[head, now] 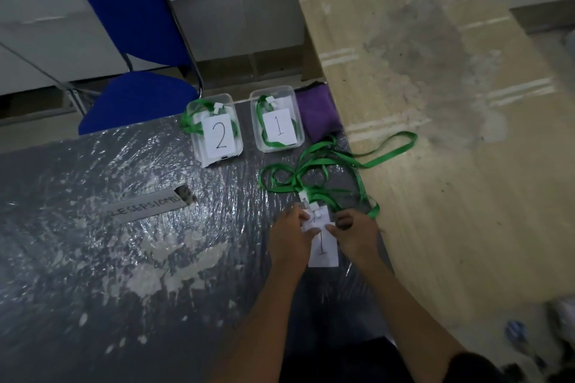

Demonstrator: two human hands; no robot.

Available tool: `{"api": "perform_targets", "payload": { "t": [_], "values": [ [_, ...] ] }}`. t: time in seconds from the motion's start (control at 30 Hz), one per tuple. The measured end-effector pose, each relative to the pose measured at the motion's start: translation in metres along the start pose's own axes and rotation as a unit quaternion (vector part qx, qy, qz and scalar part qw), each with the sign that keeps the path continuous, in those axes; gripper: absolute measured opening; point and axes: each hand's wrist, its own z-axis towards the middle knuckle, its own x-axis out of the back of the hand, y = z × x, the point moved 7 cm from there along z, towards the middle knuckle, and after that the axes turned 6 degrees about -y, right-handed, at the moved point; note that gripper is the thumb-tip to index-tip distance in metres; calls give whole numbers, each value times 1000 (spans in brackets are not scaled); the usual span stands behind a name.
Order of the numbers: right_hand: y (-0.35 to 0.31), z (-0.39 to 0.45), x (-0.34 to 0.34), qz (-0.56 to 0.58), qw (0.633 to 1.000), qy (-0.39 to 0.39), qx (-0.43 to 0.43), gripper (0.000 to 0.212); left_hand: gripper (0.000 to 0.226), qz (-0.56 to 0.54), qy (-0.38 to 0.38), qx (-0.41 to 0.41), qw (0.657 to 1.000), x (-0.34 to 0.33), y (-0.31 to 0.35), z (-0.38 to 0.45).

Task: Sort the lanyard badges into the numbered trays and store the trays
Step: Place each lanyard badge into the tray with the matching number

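While both hands work at the near edge of the tabletop (124,258), the left hand (287,238) and right hand (354,235) pinch the top of a badge marked 1 (323,250), fingers closed on it at its clip end. Its long axis runs away from the person, toward the tray marked 1 (277,121), which sits straight ahead and well apart; the right hand looks nearer that line. Green lanyards (320,165) tangle between. Beside it stands the tray marked 2 (216,130). Plastic film covers the tabletop; a blue chair (137,40) stands behind.

tray card (220,137) "2", tray card (279,128) "1", badge (323,247) "1"
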Motion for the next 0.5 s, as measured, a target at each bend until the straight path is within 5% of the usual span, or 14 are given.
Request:
{"api": "perform_targets", "payload": {
  "t": [0.23,0.5],
  "values": [
    [-10,-5,10,71,997,-36,1,9,50,-72,41,-14,996,7,1,-7],
    [-46,-22,11,268,944,-193,-16,15,16,-264,44,-9,963,53,12,-34]
  ]
}}
